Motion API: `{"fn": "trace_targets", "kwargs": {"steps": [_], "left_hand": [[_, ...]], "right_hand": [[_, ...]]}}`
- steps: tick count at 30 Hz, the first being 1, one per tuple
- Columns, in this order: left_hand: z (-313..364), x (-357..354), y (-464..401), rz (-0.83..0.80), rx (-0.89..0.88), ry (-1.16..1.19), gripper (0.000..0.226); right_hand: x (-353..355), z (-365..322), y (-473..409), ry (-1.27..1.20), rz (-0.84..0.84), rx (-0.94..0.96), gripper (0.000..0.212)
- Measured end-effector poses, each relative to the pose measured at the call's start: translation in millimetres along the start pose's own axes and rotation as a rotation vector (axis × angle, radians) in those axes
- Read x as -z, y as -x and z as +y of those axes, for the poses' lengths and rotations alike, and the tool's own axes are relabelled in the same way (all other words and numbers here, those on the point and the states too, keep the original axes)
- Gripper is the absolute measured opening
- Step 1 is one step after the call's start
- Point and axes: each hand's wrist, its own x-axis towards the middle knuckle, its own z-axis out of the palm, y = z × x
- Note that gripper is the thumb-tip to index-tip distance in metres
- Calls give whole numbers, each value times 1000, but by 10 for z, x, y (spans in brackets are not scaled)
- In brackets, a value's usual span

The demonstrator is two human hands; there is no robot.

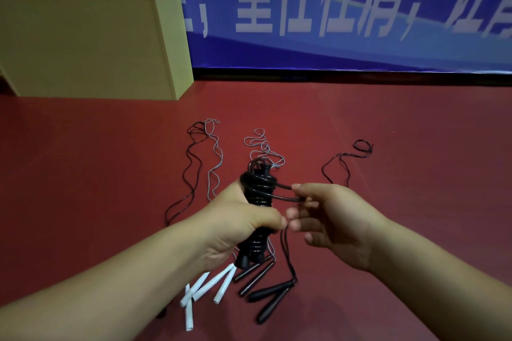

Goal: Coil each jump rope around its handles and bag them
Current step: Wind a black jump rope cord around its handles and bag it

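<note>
Black jump rope (259,196) at centre is nearly coiled: our left hand (238,227) grips the bundle, right hand (329,219) pinches its last loop. Other ropes (213,160) lie loose at 12 o'clock on the floor (97,160); no bag visible.

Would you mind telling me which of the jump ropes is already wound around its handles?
The thick black rope gripped in the left hand, its loop pinched by the right hand. The other ropes lie loose on the red floor.

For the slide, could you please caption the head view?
Left hand grips a coiled black jump rope; right hand pinches its last loop.
</note>
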Motion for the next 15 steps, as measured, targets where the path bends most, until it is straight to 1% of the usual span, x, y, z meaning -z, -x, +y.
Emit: {"fn": "trace_targets", "kwargs": {"steps": [3,5,6,9,11,15], "left_hand": [[-35,32,-10,22,20,-26,41],[-27,34,22,-38,30,-6,43],[-22,30,40,-63,37,2,42],[-18,30,54,-75,58,21,40],[-8,26,53,-82,63,52,40],[-2,-3,36,-94,80,142,53]], "right_hand": [[69,-33,-12,15,43,-16,32],[104,-33,-14,32,28,-43,41],[109,-28,-8,37,16,-59,42],[104,-24,-1,10,-16,-103,27],[111,-45,-2,-57,-32,-124,20],[150,-84,17,-246,-41,-161,13]]}}
